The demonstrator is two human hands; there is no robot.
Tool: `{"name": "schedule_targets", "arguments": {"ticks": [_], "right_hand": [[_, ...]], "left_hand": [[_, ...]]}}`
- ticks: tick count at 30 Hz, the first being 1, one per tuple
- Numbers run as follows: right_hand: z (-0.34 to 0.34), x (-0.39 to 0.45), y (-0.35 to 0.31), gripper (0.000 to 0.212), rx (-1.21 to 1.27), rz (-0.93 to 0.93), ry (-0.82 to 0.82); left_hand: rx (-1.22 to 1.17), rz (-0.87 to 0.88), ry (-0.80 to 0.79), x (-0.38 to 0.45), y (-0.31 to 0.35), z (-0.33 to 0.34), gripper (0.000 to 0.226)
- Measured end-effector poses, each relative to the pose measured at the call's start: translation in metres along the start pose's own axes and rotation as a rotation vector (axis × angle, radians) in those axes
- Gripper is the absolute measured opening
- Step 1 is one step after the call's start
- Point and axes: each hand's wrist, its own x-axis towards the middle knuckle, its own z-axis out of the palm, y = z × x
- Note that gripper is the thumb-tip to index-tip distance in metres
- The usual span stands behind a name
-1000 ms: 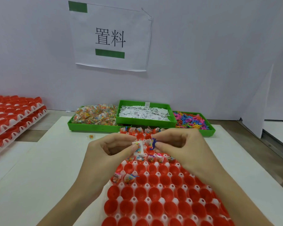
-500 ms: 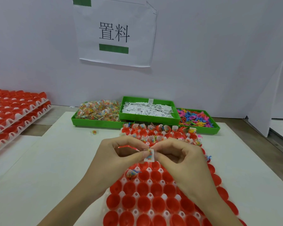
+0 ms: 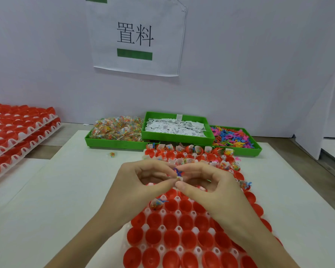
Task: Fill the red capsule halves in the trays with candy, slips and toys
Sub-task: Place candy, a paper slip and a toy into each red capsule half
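A white tray of red capsule halves point(image 3: 172, 236) lies on the white board in front of me. Its far rows hold candy, slips and toys; one filled half point(image 3: 156, 204) sits just under my left hand, and the near rows are bare red cups. My left hand point(image 3: 141, 182) and my right hand point(image 3: 207, 182) meet above the tray's middle, fingertips pinching a small bundle point(image 3: 178, 175): a blue toy, a white slip and a candy packet. Behind stand three green bins: candy point(image 3: 116, 130), slips point(image 3: 175, 127), coloured toys point(image 3: 232, 137).
Stacked trays of red capsule halves point(image 3: 17, 132) stand at the left edge. One loose candy point(image 3: 112, 154) lies on the board near the candy bin. A paper sign point(image 3: 135, 35) hangs on the back wall. A white partition point(image 3: 317, 117) stands at the right.
The view tilted down and nearer. My hands stayed joined over the tray, and the bundle between them went from a flat slip to a tighter wad with the blue toy showing on top.
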Motion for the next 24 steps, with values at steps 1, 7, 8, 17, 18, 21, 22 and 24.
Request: {"name": "schedule_targets", "arguments": {"ticks": [1,7,8,17,18,21,22,24], "right_hand": [[0.0,0.0,0.001,0.023,-0.017,0.005,-0.001],[-0.008,0.001,0.005,0.019,-0.229,0.031,-0.121],[-0.009,0.001,0.006,0.02,-0.277,0.041,-0.127],[-0.003,0.001,0.021,0.017,-0.393,0.076,-0.057],[-0.002,0.001,0.022,0.016,-0.399,0.077,-0.055],[0.002,0.002,0.024,0.015,-0.415,0.076,-0.044],[0.003,0.002,0.024,0.015,-0.418,0.075,-0.039],[0.006,0.002,0.024,0.015,-0.427,0.065,-0.032]], "left_hand": [[0.043,0.012,-0.025,0.0,-0.002,0.0,0.012],[0.29,0.139,-0.062,-0.002,-0.014,-0.001,0.017],[0.325,0.161,-0.069,-0.002,-0.016,0.0,0.016],[0.553,0.114,-0.069,-0.005,-0.016,0.0,0.017],[0.559,0.097,-0.08,-0.004,-0.015,-0.001,0.017],[0.586,0.074,-0.1,-0.003,-0.015,-0.003,0.014],[0.606,0.072,-0.102,-0.003,-0.015,-0.003,0.012],[0.652,0.069,-0.111,-0.004,-0.016,-0.003,0.012]]}}
